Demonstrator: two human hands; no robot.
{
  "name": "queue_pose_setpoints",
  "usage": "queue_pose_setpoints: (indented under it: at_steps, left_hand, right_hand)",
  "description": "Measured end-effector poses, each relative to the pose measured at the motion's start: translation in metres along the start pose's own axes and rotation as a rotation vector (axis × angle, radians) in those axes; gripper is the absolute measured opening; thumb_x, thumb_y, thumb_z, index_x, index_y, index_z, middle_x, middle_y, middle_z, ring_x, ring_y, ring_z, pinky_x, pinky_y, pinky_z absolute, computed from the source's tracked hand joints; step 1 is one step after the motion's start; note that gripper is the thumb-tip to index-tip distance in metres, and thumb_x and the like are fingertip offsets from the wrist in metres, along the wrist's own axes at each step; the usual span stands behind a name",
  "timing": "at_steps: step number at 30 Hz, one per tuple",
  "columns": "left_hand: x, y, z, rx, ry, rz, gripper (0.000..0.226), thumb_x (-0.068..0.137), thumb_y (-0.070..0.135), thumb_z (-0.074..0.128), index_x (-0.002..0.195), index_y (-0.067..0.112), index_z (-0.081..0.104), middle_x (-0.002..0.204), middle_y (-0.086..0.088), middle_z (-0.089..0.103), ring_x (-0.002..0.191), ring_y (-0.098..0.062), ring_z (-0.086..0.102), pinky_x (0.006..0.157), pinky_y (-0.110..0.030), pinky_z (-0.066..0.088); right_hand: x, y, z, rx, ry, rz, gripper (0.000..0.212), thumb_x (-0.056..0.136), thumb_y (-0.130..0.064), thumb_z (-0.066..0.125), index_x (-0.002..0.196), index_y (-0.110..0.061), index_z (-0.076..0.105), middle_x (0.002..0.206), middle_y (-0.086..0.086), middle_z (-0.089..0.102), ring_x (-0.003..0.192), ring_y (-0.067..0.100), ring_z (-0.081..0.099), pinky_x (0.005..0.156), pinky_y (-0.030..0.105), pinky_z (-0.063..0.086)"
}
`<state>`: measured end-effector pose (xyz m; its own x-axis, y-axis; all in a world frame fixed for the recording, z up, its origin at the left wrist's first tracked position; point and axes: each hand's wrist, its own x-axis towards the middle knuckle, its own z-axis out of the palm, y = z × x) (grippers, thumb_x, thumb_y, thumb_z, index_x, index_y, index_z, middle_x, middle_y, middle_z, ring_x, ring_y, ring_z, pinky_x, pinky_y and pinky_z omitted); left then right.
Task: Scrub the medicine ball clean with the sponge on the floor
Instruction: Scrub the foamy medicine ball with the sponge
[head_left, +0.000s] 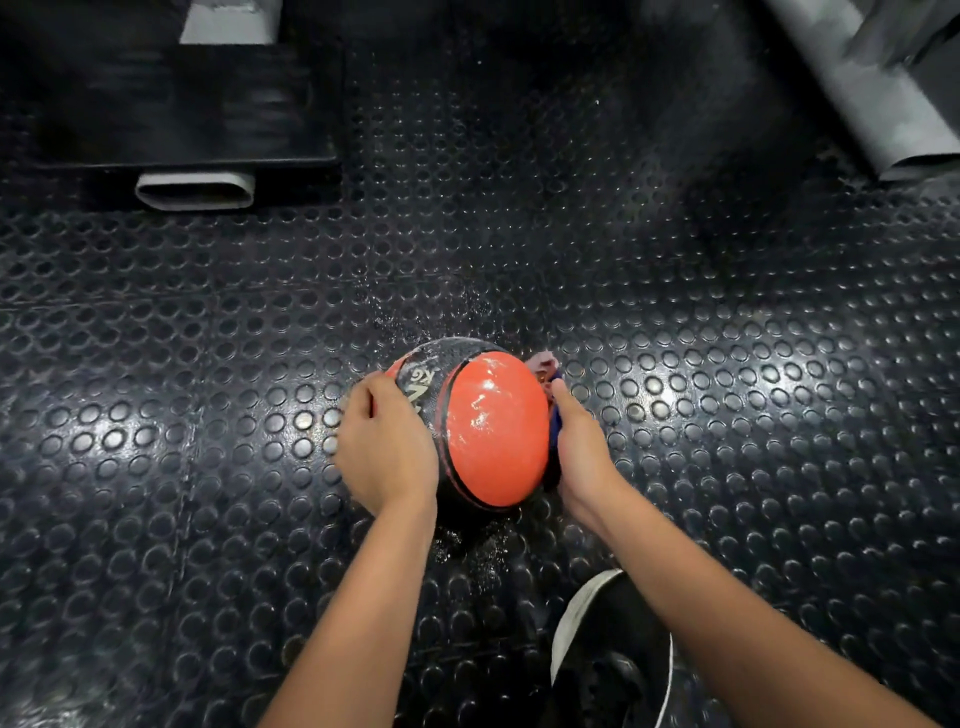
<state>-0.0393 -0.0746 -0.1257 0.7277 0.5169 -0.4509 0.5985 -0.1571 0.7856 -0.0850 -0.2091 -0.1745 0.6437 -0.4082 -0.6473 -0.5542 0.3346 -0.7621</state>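
The single head-worn camera looks steeply down, from close above, onto the studded floor (727, 364).

The round orange and black rubber medicine ball (488, 431) sat on the black studded rubber floor mat (727, 364). Its surface was wet and shiny, with white letters on the black band. The dark blue and pink soft sponge (551, 387) was pressed against the ball's right side, mostly hidden.
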Motion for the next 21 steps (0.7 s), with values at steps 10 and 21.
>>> queue_pose_setpoints:
  at_steps: [10,21]
  left_hand:
    - [0.008,-0.005,-0.009,0.025,-0.053,0.045,0.035,0.106,0.042,0.042,0.104,0.028,0.074,0.086,0.014,0.064,0.093,-0.02,0.056,0.082,-0.037,0.035]
    - [0.021,-0.001,-0.013,0.015,-0.136,0.062,0.034,0.106,0.037,0.045,0.09,0.016,0.067,0.073,0.007,0.054,0.069,-0.007,0.045,0.064,-0.023,0.033]
  right_hand:
    - [-0.015,-0.01,0.011,-0.134,-0.007,-0.249,0.032,0.109,-0.047,0.043,0.108,-0.036,0.073,0.11,-0.008,0.074,0.106,0.005,0.066,0.105,0.03,0.046]
    - [-0.034,-0.026,0.018,-0.304,-0.047,-0.472,0.023,0.109,-0.044,0.046,0.11,-0.055,0.067,0.129,-0.018,0.068,0.123,-0.001,0.058,0.107,0.02,0.04]
